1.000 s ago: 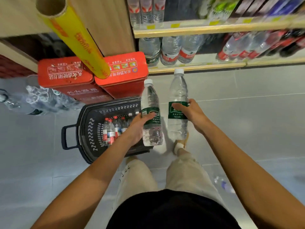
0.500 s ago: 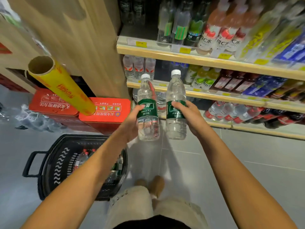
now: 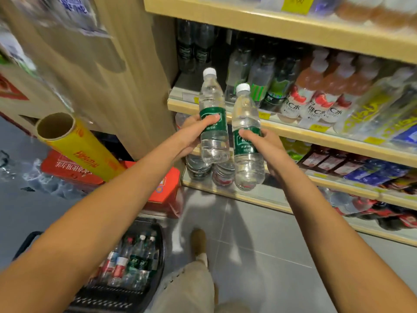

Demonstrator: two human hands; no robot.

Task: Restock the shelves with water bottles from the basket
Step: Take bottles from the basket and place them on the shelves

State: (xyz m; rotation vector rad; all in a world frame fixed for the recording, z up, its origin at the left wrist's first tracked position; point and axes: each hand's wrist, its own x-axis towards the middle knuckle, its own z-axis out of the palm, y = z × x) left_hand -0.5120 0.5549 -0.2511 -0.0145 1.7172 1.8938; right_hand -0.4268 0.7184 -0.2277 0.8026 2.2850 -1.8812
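Mid-carry here: your left hand wraps round one water bottle, your right hand round second bottle. Both upright, just in front of middle shelf. Basket on floor, more inside. Next, I'd guess: find gap, slide both in.

Bright even light; motion blur at edges, wide-angle warp.

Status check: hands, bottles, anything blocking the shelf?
Left hand grips one clear green-labelled water bottle, right hand a second bottle. Both before the wooden shelf, not placed. Nothing seen blocking.
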